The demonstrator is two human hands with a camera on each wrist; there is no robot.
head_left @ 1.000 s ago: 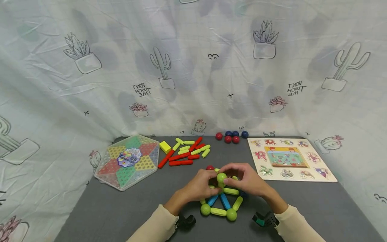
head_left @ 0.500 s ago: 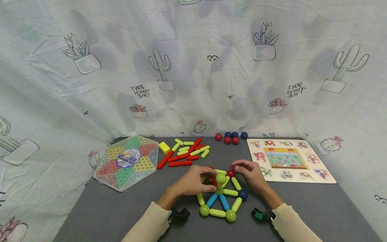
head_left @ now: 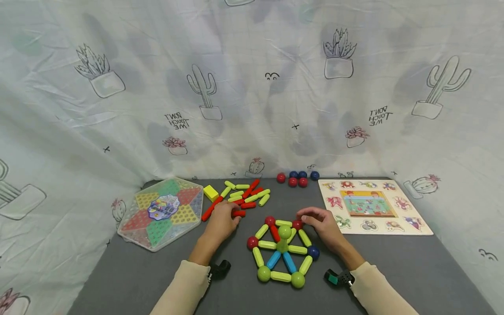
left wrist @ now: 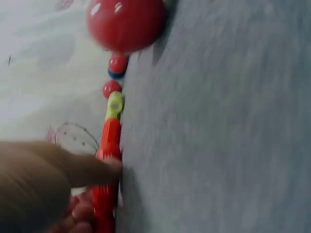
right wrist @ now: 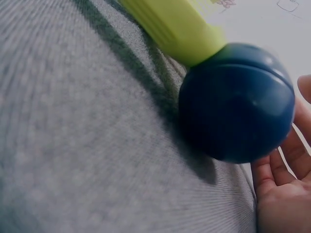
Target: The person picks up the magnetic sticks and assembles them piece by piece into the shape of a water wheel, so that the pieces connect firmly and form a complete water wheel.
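Observation:
On the dark table lies a wheel-shaped frame of yellow-green sticks (head_left: 281, 277) and red, blue and green balls, with blue and red spokes. A green ball (head_left: 285, 232) tops a short upright stick at its centre. Left of it, my left hand (head_left: 221, 221) is over a red stick (head_left: 238, 213), thumb and fingers on either side; whether they pinch it is blurred. My right hand (head_left: 324, 227) has relaxed fingers beside the frame's far right red ball (head_left: 297, 224), touching or nearly so. In the right wrist view, a dark blue ball (right wrist: 235, 104) partly covers that hand's fingers.
Loose red and yellow-green sticks (head_left: 252, 198) lie behind the left hand, near a yellow block (head_left: 211, 193). Several red and blue balls (head_left: 292, 182) line the back. A hexagonal game board (head_left: 161, 214) stands left, a picture puzzle board (head_left: 374, 205) right. A printed curtain hangs behind.
My left hand has left the upright green piece and moved left to the loose red sticks. My right hand moved from that piece to the far right red ball and stays there.

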